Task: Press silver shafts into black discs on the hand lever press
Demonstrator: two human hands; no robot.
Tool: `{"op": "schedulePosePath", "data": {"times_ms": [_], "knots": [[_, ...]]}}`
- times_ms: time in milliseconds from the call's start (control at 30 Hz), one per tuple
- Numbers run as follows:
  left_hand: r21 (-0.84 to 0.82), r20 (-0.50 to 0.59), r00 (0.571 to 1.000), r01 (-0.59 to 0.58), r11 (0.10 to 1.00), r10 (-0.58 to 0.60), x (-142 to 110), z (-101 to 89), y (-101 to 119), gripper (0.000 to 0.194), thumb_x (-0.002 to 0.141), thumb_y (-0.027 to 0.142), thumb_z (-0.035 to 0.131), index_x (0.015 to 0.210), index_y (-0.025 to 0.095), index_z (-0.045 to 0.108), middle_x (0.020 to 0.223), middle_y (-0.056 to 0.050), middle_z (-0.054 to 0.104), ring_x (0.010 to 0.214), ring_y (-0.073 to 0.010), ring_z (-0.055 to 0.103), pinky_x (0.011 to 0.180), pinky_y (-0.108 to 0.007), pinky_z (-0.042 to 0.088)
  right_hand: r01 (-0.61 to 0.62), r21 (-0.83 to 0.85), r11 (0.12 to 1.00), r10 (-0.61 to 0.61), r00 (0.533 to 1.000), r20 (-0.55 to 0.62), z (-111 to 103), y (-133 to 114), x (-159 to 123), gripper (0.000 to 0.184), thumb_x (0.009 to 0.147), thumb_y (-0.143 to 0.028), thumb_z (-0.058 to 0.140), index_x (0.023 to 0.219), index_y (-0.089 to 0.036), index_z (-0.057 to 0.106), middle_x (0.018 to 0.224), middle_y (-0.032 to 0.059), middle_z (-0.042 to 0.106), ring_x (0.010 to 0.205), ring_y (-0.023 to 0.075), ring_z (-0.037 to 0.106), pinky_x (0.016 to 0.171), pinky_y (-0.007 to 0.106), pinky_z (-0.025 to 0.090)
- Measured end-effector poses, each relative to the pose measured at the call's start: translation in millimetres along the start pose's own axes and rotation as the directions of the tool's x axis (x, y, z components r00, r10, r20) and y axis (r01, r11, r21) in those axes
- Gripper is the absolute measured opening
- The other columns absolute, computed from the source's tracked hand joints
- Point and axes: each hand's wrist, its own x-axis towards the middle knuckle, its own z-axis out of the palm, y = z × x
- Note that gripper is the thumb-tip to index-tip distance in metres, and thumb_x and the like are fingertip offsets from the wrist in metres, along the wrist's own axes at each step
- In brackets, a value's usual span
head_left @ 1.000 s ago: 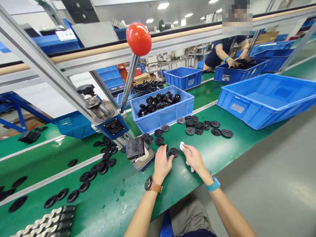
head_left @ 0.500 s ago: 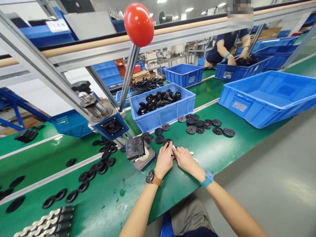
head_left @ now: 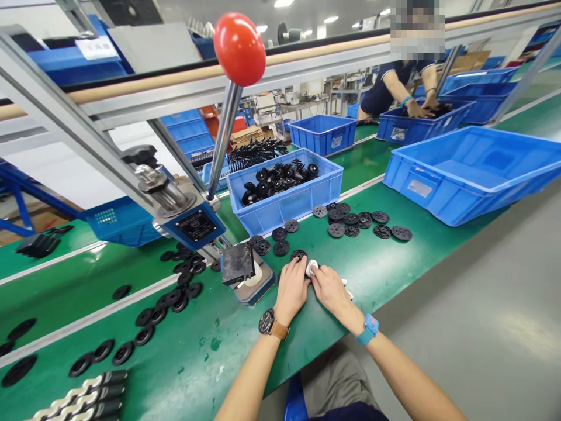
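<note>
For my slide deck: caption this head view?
Both hands, left hand and right hand, meet over a black disc and white piece.

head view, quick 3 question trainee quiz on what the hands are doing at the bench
1. True or false: the left hand rests on a black disc.
2. What does the right hand press against that disc? A) a white piece B) a red knob C) a blue bin
3. What colour is the press lever's knob?

Key: 1 true; 2 A, the white piece; 3 red.
</note>
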Motion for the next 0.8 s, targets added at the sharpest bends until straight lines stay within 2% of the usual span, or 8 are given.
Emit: {"op": "schedulePosePath", "data": {"times_ms": [133,233,367,467,533,600,700,800], "knots": [[-0.149,-0.202,0.957,0.178,0.973,-0.206,-29.5,-2.7,23.5,0.039,0.097,0.023,0.05,0.132,0.019,0.065,0.118,-0.017,0.069,0.115,-0.0355,0.061,0.103,-0.054,0.045,0.019,0.05,0.999,-0.018,1.0,-0.012,-8.3,-6.4,-18.1,0.022,0.104,-0.016,0.044,0.11,-0.015,0.065,0.087,0.007,0.063,0.078,0.0218,0.059,0.073,0.033,0.044],[-0.44,-0.214,0.882,0.296,0.848,-0.419,-70.5,-6.3,46.6,0.027,0.094,0.036,0.062,0.114,0.023,0.074,0.1,-0.012,0.072,0.096,-0.0315,0.064,0.092,-0.045,0.05,0.056,0.086,0.995,-0.057,0.998,0.014,-14.0,-16.7,-43.4,0.021,0.105,-0.017,0.045,0.109,-0.017,0.065,0.087,0.0059,0.064,0.078,0.0215,0.06,0.072,0.032,0.045],[-0.74,0.2,0.745,0.54,0.4,-0.636,-152.7,-1.2,62.7,0.043,0.091,0.061,0.065,0.093,0.02,0.077,0.062,-0.005,0.067,0.058,-0.0203,0.06,0.059,-0.03,0.048,0.121,0.146,0.982,-0.133,0.988,0.073,-21.3,-30.8,-81.8,0.021,0.105,-0.018,0.046,0.118,-0.02,0.062,0.092,0.006,0.065,0.082,0.0225,0.06,0.074,0.034,0.045],[-0.729,0.631,0.553,0.663,-0.171,-0.544,-208.4,11.3,60.6,0.067,0.081,0.078,0.064,0.091,0.013,0.077,0.067,-0.013,0.075,0.058,-0.022,0.068,0.052,-0.028,0.048,0.174,0.213,0.961,-0.213,0.962,0.174,-26.9,-44.6,-104.7,0.021,0.105,-0.019,0.046,0.119,-0.021,0.061,0.091,0.0052,0.064,0.081,0.0223,0.056,0.073,0.034,0.043],[-0.693,0.72,0.512,0.553,-0.461,-0.468,-229.2,18.9,56.7,0.071,0.078,0.079,0.067,0.099,0.012,0.078,0.09,-0.019,0.08,0.079,-0.0266,0.077,0.069,-0.033,0.057,0.209,0.253,0.945,-0.274,0.927,0.256,-29.2,-56.4,-115.7,0.018,0.105,-0.02,0.048,0.116,-0.022,0.062,0.09,0.0039,0.063,0.081,0.0215,0.055,0.073,0.033,0.042],[-0.694,0.693,0.568,0.36,-0.624,-0.443,-235.6,23.0,53.2,0.062,0.083,0.073,0.068,0.104,0.016,0.078,0.107,-0.018,0.08,0.1,-0.0284,0.076,0.091,-0.038,0.057,0.254,0.292,0.922,-0.346,0.879,0.328,-29.9,-68.4,-123.4,0.015,0.103,-0.021,0.052,0.114,-0.024,0.062,0.092,0.0027,0.064,0.082,0.0209,0.055,0.074,0.033,0.041],[-0.698,0.605,0.633,0.129,-0.705,-0.483,-229.8,23.5,51.6,0.032,0.093,0.052,0.068,0.097,0.022,0.079,0.104,-0.009,0.081,0.103,-0.023,0.076,0.099,-0.033,0.055,0.31,0.325,0.893,-0.423,0.824,0.376,-29.3,-81.1,-130.1,0.017,0.101,-0.022,0.055,0.117,-0.025,0.062,0.096,0.0022,0.067,0.084,0.021,0.056,0.076,0.034,0.041],[-0.677,0.616,0.578,0.041,-0.735,-0.535,-223.1,21.4,58.3,0.025,0.099,0.038,0.064,0.089,0.021,0.08,0.091,-0.007,0.081,0.089,-0.0188,0.077,0.088,-0.027,0.058,0.308,0.336,0.89,-0.429,0.814,0.391,-30.0,-83.9,-133.3,0.019,0.101,-0.021,0.054,0.117,-0.025,0.063,0.095,0.0031,0.068,0.085,0.0214,0.056,0.076,0.034,0.042]]}}
